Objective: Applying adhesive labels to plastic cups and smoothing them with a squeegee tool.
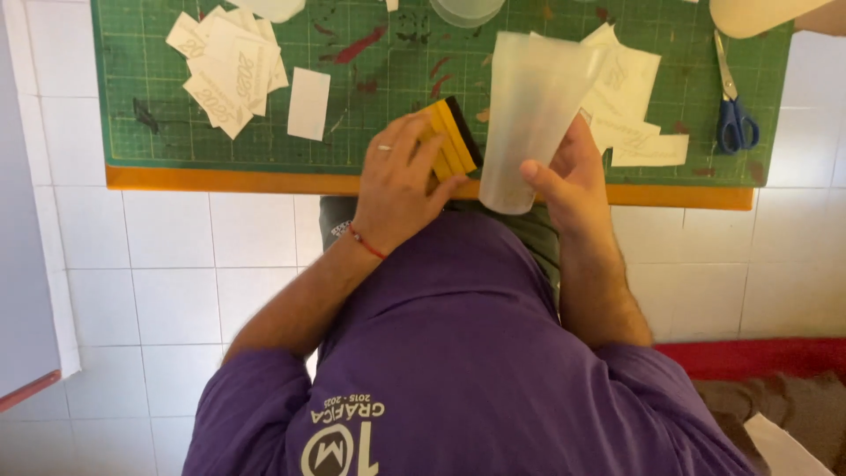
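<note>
My left hand (397,185), with a ring and a red wrist cord, grips a yellow squeegee (454,137) with a black edge. It holds the tool over the near edge of a green cutting mat (370,79). My right hand (573,181) holds a frosted translucent plastic cup (529,106), thumb across its narrow end. The cup is tilted with its wide mouth pointing away from me. The squeegee's black edge sits right beside the cup's left wall. Whether they touch is unclear.
White printed sticker slips are piled at the mat's left (231,70) and behind the cup (634,106), with one blank slip (308,104) between. Blue-handled scissors (733,106) lie at the right. Another cup (465,9) stands at the far edge. White tiles surround the mat.
</note>
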